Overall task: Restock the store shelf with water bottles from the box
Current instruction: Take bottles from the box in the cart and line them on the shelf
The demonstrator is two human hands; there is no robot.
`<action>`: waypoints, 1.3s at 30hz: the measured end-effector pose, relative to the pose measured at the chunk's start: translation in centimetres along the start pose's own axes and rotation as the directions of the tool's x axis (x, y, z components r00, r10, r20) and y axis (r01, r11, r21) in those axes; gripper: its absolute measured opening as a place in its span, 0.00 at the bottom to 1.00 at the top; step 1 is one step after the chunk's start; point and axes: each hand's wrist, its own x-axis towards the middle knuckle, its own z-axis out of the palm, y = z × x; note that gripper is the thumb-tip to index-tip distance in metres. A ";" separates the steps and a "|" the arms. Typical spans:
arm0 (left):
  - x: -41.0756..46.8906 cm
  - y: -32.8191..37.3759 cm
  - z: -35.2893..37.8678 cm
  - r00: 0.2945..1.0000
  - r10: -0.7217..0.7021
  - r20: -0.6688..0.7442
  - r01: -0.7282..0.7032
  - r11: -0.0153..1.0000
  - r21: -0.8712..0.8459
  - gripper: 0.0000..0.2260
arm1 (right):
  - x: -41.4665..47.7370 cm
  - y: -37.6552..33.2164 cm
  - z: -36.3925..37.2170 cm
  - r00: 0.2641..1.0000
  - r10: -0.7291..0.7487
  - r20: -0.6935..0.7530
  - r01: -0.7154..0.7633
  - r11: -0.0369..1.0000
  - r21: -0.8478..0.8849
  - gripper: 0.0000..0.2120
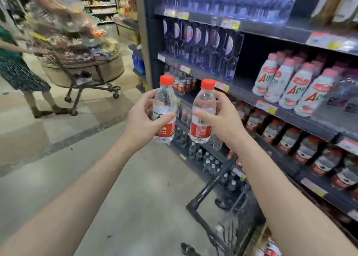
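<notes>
My left hand (142, 118) grips one clear water bottle (164, 104) with a red cap and red label, held upright. My right hand (220, 120) grips a second, matching water bottle (203, 108), also upright. Both bottles hang in the air side by side, just left of the dark store shelf (249, 95). Rows of the same red-labelled water bottles (286, 139) stand on a lower shelf to the right. The box is mostly out of view; only some red-and-white packaging (271, 249) shows at the bottom edge.
A dark shopping cart (217, 197) stands below my right arm against the shelf. White milk-drink bottles (294, 87) fill the shelf above the water. On the left a person (17, 69) pushes a loaded cart (77, 48) across the aisle floor.
</notes>
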 end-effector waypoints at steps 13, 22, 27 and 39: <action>12.8 -8.6 -13.4 1.000 0.001 -0.006 -0.001 1.000 -0.010 0.32 | 13.1 -2.6 15.4 0.999 0.012 0.033 -0.010 0.998 -0.068 0.28; 27.7 -16.1 -12.2 0.998 -0.014 0.063 0.017 0.999 -0.039 0.32 | 28.0 2.3 18.1 0.998 0.057 -0.018 -0.059 0.996 -0.072 0.30; 35.2 -19.2 -10.2 0.991 0.000 0.133 0.003 1.000 -0.025 0.32 | 34.1 4.1 18.2 0.994 0.080 -0.078 -0.089 0.990 -0.108 0.37; 47.9 -27.9 -3.2 0.880 0.109 0.462 -0.065 0.992 -0.111 0.32 | 40.5 9.4 18.7 0.900 0.193 -0.392 -0.265 0.954 -0.138 0.32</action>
